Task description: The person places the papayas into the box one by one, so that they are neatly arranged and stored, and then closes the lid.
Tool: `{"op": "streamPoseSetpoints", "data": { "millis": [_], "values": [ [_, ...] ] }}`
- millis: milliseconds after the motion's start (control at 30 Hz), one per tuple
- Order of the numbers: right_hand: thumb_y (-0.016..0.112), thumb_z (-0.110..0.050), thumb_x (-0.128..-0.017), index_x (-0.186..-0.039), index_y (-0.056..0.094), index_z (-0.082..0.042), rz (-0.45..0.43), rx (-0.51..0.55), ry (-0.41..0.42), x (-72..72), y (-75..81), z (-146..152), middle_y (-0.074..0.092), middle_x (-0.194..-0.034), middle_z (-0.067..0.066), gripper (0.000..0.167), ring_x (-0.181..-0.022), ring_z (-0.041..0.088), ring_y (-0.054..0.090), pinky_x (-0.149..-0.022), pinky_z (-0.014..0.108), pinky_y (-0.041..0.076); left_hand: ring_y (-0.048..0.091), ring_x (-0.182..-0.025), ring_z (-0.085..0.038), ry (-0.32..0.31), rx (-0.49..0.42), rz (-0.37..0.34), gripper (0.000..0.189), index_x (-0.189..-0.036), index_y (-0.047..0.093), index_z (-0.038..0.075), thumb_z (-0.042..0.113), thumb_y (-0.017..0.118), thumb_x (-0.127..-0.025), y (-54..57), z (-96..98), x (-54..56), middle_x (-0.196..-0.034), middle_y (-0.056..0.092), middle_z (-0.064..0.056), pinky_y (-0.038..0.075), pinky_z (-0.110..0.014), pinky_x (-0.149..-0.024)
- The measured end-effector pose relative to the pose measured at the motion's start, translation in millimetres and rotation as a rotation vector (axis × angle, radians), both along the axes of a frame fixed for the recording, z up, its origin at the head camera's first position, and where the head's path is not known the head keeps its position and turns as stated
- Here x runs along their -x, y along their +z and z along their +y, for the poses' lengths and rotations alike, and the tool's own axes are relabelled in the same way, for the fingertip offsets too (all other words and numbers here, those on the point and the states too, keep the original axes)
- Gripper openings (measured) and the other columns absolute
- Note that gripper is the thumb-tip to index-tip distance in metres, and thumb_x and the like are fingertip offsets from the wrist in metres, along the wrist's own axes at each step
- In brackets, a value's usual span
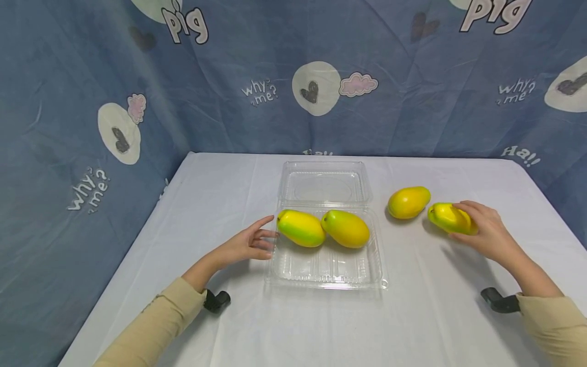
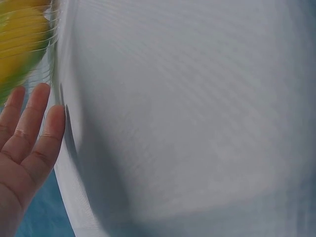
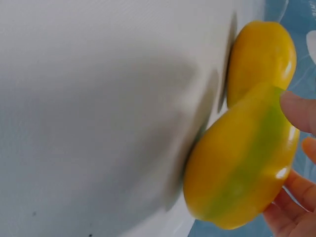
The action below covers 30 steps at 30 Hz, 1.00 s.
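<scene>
My right hand (image 1: 490,232) holds a yellow-green mango (image 1: 444,216) at the right of the table, thumb on one side and fingers on the other. In the right wrist view this mango (image 3: 237,163) has a broad green stripe, with the thumb at its upper end. Two more mangoes, one on the left (image 1: 300,228) and one on the right (image 1: 346,229), lie side by side in a clear plastic clamshell box (image 1: 326,270) with its lid folded back. At the box's left edge is my left hand (image 1: 245,244), fingers spread and holding nothing.
Another yellow mango (image 1: 409,202) rests on the white tablecloth (image 1: 426,316) between the box and the held mango. The box lid (image 1: 325,186) lies flat towards the back. A blue printed curtain (image 1: 257,122) hangs behind and along the left side.
</scene>
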State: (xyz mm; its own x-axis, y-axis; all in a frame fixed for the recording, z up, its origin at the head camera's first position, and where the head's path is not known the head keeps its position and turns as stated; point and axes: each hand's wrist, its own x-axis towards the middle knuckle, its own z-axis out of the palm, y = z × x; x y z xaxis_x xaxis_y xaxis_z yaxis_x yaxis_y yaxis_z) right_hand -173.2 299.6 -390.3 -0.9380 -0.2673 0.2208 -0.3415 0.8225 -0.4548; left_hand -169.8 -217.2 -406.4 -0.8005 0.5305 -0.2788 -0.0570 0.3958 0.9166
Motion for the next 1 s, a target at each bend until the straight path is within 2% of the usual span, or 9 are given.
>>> {"op": "streamPoseSetpoints", "data": {
  "millis": [300,767,1000],
  "values": [
    [0.074,0.003,-0.068,-0.119,0.044,0.012,0.067,-0.030,-0.020,6.8,-7.8,7.3,0.038,-0.119,0.034,0.060,-0.106,0.052,0.030,-0.085,0.061,0.024,0.049,-0.117,-0.030,-0.002,-0.007,-0.001,0.090,-0.148,0.007,0.019,0.020,0.068,-0.083,-1.8,-1.1,1.0,-0.140,0.040,-0.017,0.044,-0.041,-0.093],
    [0.070,0.005,-0.070,-0.122,0.041,0.010,0.040,0.007,-0.070,12.8,-10.7,11.8,0.036,-0.122,0.035,0.059,-0.109,0.053,0.028,-0.087,0.064,0.024,0.049,-0.118,-0.030,0.003,-0.009,-0.005,0.090,-0.148,0.007,0.019,0.018,0.068,-0.083,0.5,0.5,-0.4,-0.140,0.039,-0.018,0.045,-0.041,-0.093],
    [0.071,0.005,-0.069,-0.121,0.042,0.011,0.061,0.013,-0.072,14.2,-11.8,13.4,0.038,-0.121,0.035,0.059,-0.108,0.052,0.029,-0.087,0.063,0.024,0.049,-0.118,-0.030,0.004,-0.008,-0.006,0.089,-0.148,0.007,0.019,0.018,0.068,-0.083,-0.2,0.0,-0.7,-0.140,0.039,-0.017,0.044,-0.041,-0.093]
  ]
}}
